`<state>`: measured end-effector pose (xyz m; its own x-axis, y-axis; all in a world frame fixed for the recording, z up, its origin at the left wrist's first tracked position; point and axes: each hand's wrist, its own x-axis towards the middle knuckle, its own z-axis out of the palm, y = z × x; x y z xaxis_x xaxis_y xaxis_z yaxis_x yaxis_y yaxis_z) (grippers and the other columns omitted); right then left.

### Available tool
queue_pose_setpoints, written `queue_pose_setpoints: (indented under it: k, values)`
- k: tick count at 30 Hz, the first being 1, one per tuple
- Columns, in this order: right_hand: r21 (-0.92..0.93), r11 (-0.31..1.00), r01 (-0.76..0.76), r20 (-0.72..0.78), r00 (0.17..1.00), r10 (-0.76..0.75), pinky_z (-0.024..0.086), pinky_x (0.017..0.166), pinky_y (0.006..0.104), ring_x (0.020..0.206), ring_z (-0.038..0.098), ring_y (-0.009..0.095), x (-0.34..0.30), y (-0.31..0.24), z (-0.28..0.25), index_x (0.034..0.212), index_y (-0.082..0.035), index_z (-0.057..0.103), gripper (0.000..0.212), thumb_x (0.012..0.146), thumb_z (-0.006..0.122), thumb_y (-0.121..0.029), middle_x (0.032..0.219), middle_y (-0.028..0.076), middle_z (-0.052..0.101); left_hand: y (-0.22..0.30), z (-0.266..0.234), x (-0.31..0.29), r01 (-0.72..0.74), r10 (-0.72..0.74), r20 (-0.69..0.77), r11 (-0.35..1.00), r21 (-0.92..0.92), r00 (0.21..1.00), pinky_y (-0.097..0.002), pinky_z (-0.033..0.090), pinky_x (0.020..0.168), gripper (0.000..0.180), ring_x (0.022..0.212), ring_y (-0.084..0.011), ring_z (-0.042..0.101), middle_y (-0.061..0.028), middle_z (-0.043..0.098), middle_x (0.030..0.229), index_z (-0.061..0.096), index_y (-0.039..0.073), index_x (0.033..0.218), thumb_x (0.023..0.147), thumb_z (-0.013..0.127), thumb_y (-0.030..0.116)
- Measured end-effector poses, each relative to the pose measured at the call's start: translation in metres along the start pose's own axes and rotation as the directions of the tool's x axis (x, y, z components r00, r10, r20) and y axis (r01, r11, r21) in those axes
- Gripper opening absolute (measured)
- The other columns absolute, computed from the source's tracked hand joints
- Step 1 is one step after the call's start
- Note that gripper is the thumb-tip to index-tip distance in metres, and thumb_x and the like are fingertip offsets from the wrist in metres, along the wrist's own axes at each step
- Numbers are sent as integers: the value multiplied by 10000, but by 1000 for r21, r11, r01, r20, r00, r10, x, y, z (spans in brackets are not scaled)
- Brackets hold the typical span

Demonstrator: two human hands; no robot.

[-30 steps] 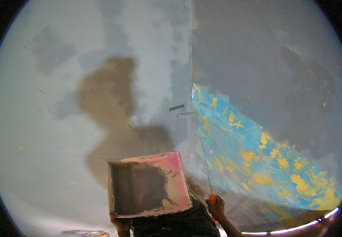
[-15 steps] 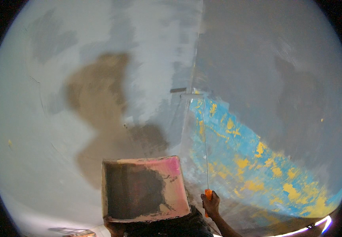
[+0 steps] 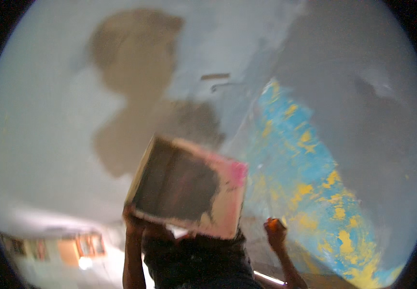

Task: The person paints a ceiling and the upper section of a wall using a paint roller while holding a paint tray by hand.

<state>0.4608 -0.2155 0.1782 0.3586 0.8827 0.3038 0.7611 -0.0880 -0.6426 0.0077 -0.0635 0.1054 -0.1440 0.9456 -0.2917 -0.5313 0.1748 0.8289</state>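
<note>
My left hand grips the lower left corner of a shallow paint tray, which is tilted. Dark grey paint covers much of its inside, with pinkish and magenta stains along the right. My right hand is closed around the orange handle of a paint roller. The roller's thin rod is blurred. Its head is faint against the pale surface, near a small hook-shaped end. Just above that lies a dark bar-shaped shadow.
To the right a grey painted surface meets a blue and yellow patch. Paler grey surface spreads on the left, bearing a large brown shadow. Blurred shelves or frames and a bright light appear at lower left.
The view has shifted and tilted. The tray has moved up and right in view and turned clockwise. My right hand sits slightly higher and further right; the roller head appears further left and up.
</note>
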Motion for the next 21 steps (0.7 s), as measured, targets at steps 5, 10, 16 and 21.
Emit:
queue_pose_setpoints:
  k: [5,10,16,21]
  values:
    - [-64,992,-107,154,981,115,439,496,261,531,540,171,-19,45,-67,772,-46,566,123,699,664,-62,678,49,572,30,64,5,96,-89,47,979,-177,995,-442,339,900,550,1064,-293,373,-112,382,1123,388,29,1129,677,558,293]
    - [-33,972,-232,362,904,228,437,510,251,536,534,130,2,13,-100,719,-48,568,114,683,674,-71,609,25,556,31,58,19,176,-146,129,948,-265,981,-459,308,930,641,1086,-310,367,-140,380,1149,350,12,1191,650,555,288]
    - [-222,971,87,530,847,45,443,521,270,531,526,110,43,3,-107,703,-19,546,143,698,651,-116,616,47,579,11,40,23,127,-77,200,960,-248,977,-450,371,914,583,1084,-305,438,-146,446,1176,376,27,1214,774,510,386]
    - [-254,952,173,605,796,17,470,540,262,536,578,148,74,1,-104,764,-4,590,223,681,683,-188,613,74,596,10,44,23,148,-128,115,972,-185,985,-421,302,945,685,1105,-291,366,-148,396,1172,335,10,1224,649,537,321]
